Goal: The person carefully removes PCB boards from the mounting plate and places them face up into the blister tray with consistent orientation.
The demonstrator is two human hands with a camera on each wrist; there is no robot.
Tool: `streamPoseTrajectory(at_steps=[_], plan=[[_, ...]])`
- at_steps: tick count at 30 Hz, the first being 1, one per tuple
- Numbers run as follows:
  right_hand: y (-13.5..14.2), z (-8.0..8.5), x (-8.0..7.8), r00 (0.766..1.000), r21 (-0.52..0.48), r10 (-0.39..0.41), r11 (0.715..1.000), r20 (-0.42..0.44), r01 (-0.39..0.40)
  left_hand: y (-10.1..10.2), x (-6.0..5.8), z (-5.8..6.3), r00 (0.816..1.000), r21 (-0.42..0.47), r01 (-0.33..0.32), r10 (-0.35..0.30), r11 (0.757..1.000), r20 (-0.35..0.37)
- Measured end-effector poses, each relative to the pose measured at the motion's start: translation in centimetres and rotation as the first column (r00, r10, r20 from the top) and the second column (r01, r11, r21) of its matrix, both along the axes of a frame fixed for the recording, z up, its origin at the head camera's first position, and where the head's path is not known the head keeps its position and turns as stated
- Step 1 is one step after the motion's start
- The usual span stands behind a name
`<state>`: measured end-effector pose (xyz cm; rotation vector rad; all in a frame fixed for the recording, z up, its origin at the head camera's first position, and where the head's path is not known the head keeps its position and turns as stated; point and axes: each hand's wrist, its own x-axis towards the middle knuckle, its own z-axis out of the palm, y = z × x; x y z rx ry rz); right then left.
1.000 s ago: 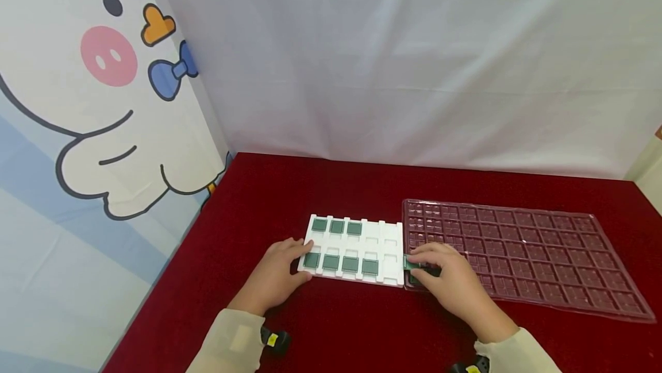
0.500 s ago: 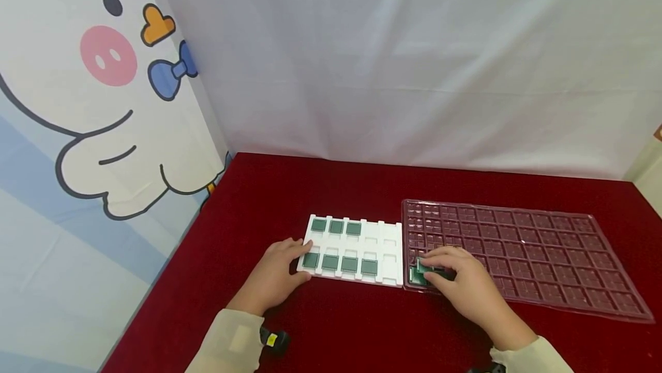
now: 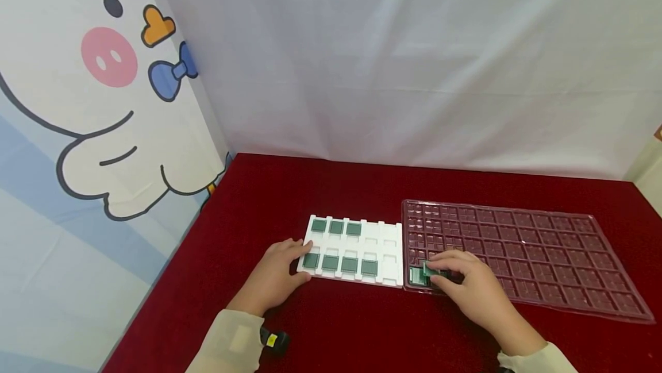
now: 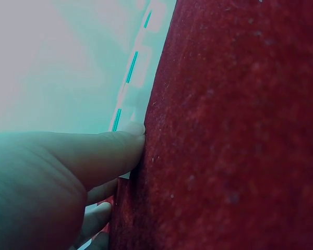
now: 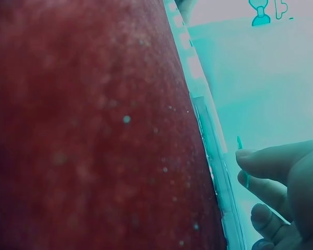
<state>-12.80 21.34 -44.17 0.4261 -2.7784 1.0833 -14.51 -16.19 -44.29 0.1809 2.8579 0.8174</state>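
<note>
My right hand (image 3: 473,284) pinches a small green circuit board (image 3: 427,269) between thumb and fingers, tilted, over the near left corner of the clear plastic tray (image 3: 543,255). In the right wrist view, that board shows as a thin edge between the fingertips. A second green circuit board (image 3: 416,276) lies in the tray's corner, partly hidden. My left hand (image 3: 276,272) grips the left end of the white tray (image 3: 376,246), its thumb (image 4: 109,151) at the front corner. Several green boards (image 3: 349,264) sit in the white tray's two rows.
Both trays lie side by side on a red cloth (image 3: 336,327), nearly touching. Behind the table hangs a white curtain (image 3: 414,74). A cartoon-printed curtain (image 3: 129,120) stands along the left side.
My right hand has moved right, from the edge between the trays, and the pinched board has tilted up. The board in the corner has come into view. The left hand has stayed put.
</note>
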Motion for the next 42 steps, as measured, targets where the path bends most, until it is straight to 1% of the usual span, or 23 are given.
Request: streamPoseTrajectory(at_steps=[9,20,26,30,38,42], plan=[[0.8,-0.2,0.4,1.000,-0.018,-0.002,1.000,-0.004,0.002,-0.1,0.0,0.0,1.000,0.005,0.001,-0.001,1.000,0.000],[1.6,-0.6,1.0,1.000,0.001,-0.021,1.000,0.009,0.021,-0.2,0.0,0.0,1.000,0.005,0.002,-0.002,1.000,-0.008],[2.1,-0.7,1.2,0.999,0.028,-0.039,0.999,-0.009,0.039,-0.1,-0.1,0.0,1.000,0.002,0.003,-0.003,1.000,-0.013],[2.4,-0.6,1.3,0.999,0.027,-0.037,0.999,-0.017,0.038,-0.1,-0.1,0.0,1.000,-0.002,0.002,-0.002,1.000,-0.017],[2.9,-0.8,1.5,0.997,0.054,-0.049,0.997,-0.059,0.052,-0.2,0.1,0.1,1.000,0.000,-0.003,0.003,1.000,-0.014],[3.3,-1.0,1.6,0.996,0.063,-0.056,0.996,-0.065,0.060,-0.1,0.1,0.1,1.000,0.000,-0.002,0.002,1.000,-0.012]])
